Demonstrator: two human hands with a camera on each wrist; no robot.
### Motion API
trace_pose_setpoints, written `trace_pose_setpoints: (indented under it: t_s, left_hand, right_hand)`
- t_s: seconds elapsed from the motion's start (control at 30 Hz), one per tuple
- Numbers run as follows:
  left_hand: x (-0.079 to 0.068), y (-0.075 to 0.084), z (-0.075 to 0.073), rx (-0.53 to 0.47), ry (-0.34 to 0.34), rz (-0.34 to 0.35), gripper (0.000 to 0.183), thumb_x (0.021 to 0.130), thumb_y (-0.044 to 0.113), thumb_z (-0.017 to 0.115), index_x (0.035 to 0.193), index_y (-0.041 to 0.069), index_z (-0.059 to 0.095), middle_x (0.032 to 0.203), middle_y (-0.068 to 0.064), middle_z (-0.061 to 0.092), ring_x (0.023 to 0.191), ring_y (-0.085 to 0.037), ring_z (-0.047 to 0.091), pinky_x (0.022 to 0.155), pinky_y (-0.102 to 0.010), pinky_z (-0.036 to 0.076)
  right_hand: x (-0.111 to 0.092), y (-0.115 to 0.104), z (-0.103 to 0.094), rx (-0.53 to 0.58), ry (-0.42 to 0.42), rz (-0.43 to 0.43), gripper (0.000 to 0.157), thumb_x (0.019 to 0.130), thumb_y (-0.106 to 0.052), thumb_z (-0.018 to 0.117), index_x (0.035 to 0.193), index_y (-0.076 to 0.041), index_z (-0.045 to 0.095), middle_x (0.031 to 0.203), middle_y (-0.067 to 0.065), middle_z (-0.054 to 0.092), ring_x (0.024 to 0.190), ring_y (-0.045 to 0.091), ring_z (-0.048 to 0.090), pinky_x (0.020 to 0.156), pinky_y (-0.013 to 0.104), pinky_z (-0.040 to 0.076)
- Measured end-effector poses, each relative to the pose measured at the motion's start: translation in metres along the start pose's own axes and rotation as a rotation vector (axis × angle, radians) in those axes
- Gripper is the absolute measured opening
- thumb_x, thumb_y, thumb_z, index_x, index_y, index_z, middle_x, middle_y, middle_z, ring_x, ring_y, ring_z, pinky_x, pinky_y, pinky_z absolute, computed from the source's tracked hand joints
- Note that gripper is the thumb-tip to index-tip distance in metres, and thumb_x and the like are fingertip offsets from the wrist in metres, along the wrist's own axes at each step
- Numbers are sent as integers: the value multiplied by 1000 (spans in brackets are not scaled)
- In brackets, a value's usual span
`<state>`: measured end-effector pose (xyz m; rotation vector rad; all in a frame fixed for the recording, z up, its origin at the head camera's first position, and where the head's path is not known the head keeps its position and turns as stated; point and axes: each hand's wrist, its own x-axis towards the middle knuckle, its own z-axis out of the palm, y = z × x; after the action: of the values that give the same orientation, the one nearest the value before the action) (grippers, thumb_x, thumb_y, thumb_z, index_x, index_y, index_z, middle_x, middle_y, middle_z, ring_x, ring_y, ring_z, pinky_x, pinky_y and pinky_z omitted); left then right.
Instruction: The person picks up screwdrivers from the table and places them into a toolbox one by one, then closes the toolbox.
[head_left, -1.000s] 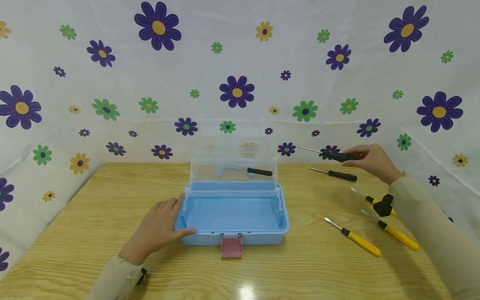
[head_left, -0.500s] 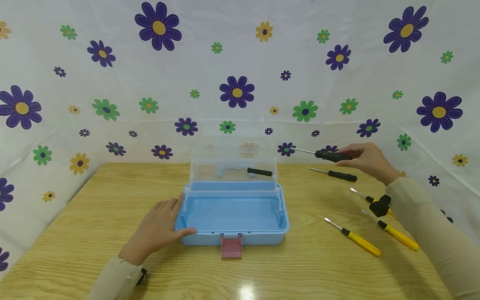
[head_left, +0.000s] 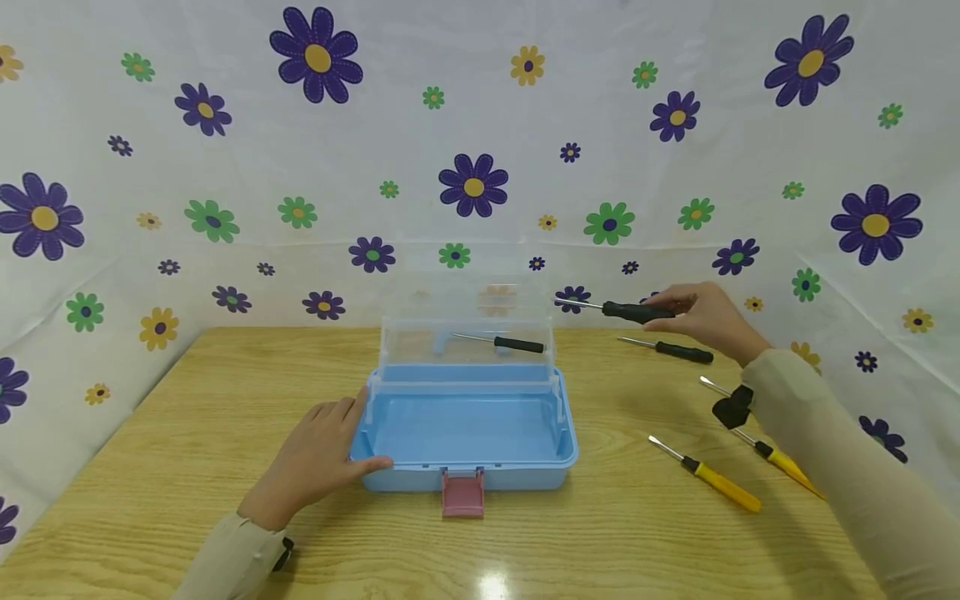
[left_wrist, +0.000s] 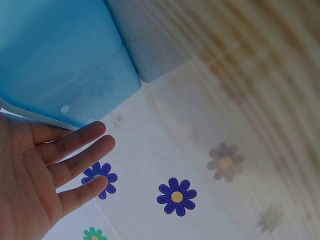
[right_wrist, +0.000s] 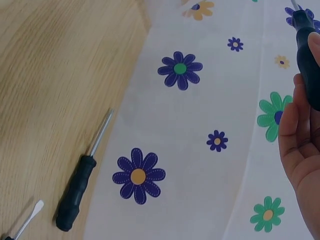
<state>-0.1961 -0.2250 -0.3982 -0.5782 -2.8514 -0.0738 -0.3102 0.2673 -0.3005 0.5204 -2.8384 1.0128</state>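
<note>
1. Cloth printed with flowers [head_left: 71, 121] hangs at the far left and runs along behind the wood-grain desk [head_left: 172, 467].
2. Left hand [head_left: 311, 454], coming from a beige sleeve [head_left: 232, 554], rests against the left side of the blue box, its thumb over the front corner. Its grip is loose – the left wrist view shows the fingers extended and parted, curled round nothing.
3. Blue box [head_left: 397, 479] sits on the desk near the middle, its clear lid [head_left: 408, 346] raised at the back and a pink latch [head_left: 462, 496] hanging down at the front.
4. Small black-handled screwdriver [head_left: 519, 344] shows through the clear plastic, tip to the left; whether it lies in the lid or behind it, I cannot tell.
5. Held screwdriver [head_left: 626, 312], dark-handled, is up in the air to the right of the lid, its thin shaft pointing left.
6. Right hand [head_left: 708, 317] has that handle pinched between thumb and fingers – the grip is closed down to the handle's thickness, at its rear part.
7. Second dark-handled screwdriver [head_left: 684, 352] lies on the desk just below the right hand, tip to the left.
8. Front yellow screwdriver [head_left: 727, 487] lies to the right of the box, well apart from it. Another yellow screwdriver [head_left: 787, 468] lies beside it, and a third shaft [head_left: 715, 385] shows above, the rest hidden by the right wrist.
</note>
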Motion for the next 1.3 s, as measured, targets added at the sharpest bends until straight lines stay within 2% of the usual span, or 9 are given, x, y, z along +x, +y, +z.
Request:
trace_pose_setpoints:
  t_s: [0.3,0.53,0.83,1.07,1.3]
  left_hand:
    - [0,0,0,2,9,6,102,77,69,57,141,-7,35,118,-19,60,109,-35,57,98,-50,43]
    - [0,0,0,10,13,10,102,77,70,56,141,-7,36,118,-19,60,108,-35,58,97,-49,44]
    - [-1,1,-1,7,11,13,101,77,69,56,141,-7,36,117,-19,60,108,-35,58,96,-50,44]
    - [0,0,1,12,4,8,102,77,70,56,141,-7,35,118,-19,60,109,-35,58,97,-50,44]
    - [0,-1,0,5,4,6,102,77,70,56,141,-7,35,119,-19,60,110,-35,57,98,-50,44]
  right_hand:
    - [12,-9,15,53,-3,-68,36,77,-25,77,105,-3,71,100,16,70,72,0,62,68,15,50]
    - [21,-17,28,67,-4,-113,34,76,-20,78,104,-2,71,100,17,71,73,3,62,69,14,49]
    - [27,-30,43,49,-25,-100,33,77,-18,78,106,-3,71,100,14,70,81,14,62,74,20,50]
    - [32,-38,54,86,-52,-66,34,76,-16,78,106,-2,71,102,16,69,76,18,57,66,23,48]
    - [36,-44,66,123,-68,-61,33,77,-16,78,106,-3,71,102,15,68,76,19,56,67,23,49]
